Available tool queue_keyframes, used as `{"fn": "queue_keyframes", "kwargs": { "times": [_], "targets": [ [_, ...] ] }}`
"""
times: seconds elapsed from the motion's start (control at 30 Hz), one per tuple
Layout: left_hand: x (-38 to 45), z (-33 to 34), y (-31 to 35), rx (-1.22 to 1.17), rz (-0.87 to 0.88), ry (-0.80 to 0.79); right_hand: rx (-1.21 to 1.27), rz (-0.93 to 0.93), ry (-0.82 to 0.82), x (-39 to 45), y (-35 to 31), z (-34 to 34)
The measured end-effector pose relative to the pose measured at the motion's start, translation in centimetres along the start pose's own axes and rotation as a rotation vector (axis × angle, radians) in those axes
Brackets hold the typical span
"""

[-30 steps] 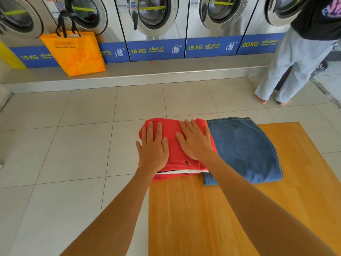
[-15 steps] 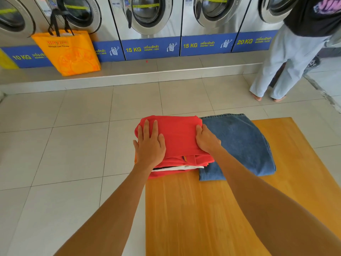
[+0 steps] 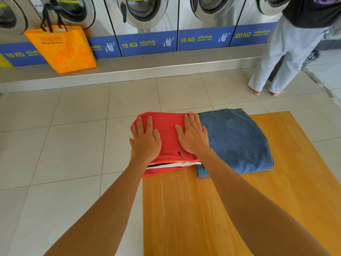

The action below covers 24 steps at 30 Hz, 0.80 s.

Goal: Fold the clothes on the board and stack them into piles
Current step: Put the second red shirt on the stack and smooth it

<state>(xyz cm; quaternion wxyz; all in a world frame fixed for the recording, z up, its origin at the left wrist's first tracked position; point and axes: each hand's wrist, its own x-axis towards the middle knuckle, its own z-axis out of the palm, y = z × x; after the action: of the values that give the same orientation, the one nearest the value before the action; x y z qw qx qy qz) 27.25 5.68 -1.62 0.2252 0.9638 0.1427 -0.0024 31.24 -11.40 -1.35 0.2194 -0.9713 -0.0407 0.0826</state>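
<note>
A pile of folded red clothes (image 3: 167, 130), with a white layer showing at its near edge, sits on the far left corner of the wooden board (image 3: 230, 209). My left hand (image 3: 145, 140) lies flat on the pile's left side, fingers apart. On the pile's right side rests my right hand (image 3: 191, 134), also flat with spread fingers. A folded blue denim garment (image 3: 236, 141) lies right beside the red pile on the board, touching it.
The board lies on a tiled floor. A raised step runs along the back with a row of washing machines (image 3: 145, 13) on it. An orange bag (image 3: 64, 48) hangs at the back left. A person (image 3: 287, 50) stands at the back right.
My right hand has gone from gripping the red pile's right edge to lying flat on top of it. My left hand stays pressed on the left side.
</note>
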Motion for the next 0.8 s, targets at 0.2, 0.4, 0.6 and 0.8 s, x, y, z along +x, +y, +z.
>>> {"fn": "queue_keyframes", "kwargs": {
  "times": [0.2, 0.4, 0.6, 0.8],
  "targets": [
    [0.0, 0.3, 0.1, -0.065, -0.059, 0.024, 0.011, 0.021, 0.008, -0.2, 0.0, 0.3],
    [0.0, 0.7, -0.1, -0.107, -0.029, 0.052, 0.032, 0.013, 0.016, 0.0, 0.4, 0.7],
    [-0.1, 0.9, -0.2, -0.114, -0.029, 0.075, 0.042, 0.004, 0.043, -0.1, 0.4, 1.0],
    [0.0, 1.0, -0.3, -0.1, -0.032, 0.073, 0.055, -0.01, 0.045, -0.1, 0.6, 1.1]
  ]
}}
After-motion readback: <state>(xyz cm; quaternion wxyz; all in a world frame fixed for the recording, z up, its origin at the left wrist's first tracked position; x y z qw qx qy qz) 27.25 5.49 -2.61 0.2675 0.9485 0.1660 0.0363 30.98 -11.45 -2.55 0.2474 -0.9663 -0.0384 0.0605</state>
